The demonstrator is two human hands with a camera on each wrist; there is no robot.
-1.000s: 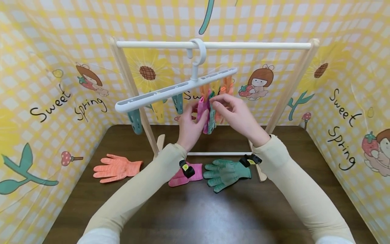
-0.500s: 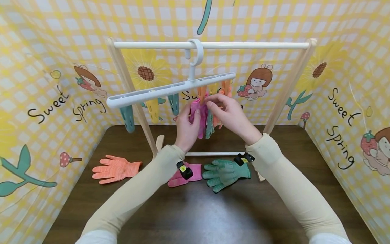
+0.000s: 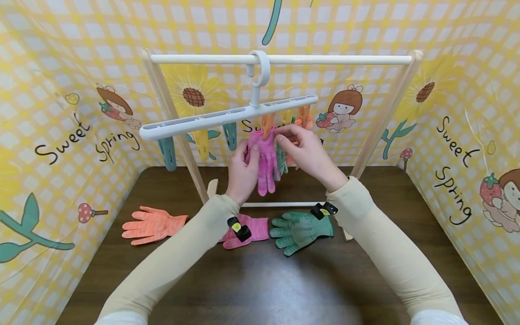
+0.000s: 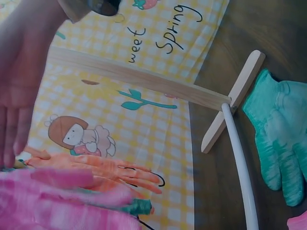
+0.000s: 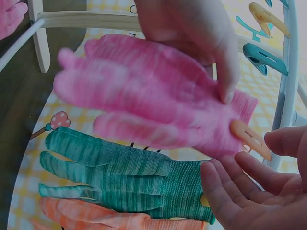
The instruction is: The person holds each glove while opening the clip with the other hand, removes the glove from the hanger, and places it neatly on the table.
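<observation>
A pink glove [image 3: 266, 158] [image 5: 153, 100] hangs fingers down from an orange clip [image 5: 247, 139] on the white clip hanger [image 3: 227, 118]. My left hand [image 3: 249, 151] holds this glove, thumb on its front and fingers behind. In the right wrist view my right hand [image 3: 284, 135] is beside the clip with relaxed fingers [image 5: 249, 191] that hold nothing. Behind the pink glove hang a green glove [image 5: 120, 172] and an orange glove [image 4: 96, 165].
The hanger hooks over the white bar [image 3: 325, 59] of a wooden rack. Free teal [image 3: 167, 151] and yellow [image 3: 203, 144] clips hang on its left half. On the brown table lie an orange glove [image 3: 154, 224], a pink glove [image 3: 253, 228] and a green glove [image 3: 302, 228].
The pink glove has turned from edge-on to flat and spread, hanging from the orange clip. My right fingers have eased off the clip. The hanger has swung slightly left.
</observation>
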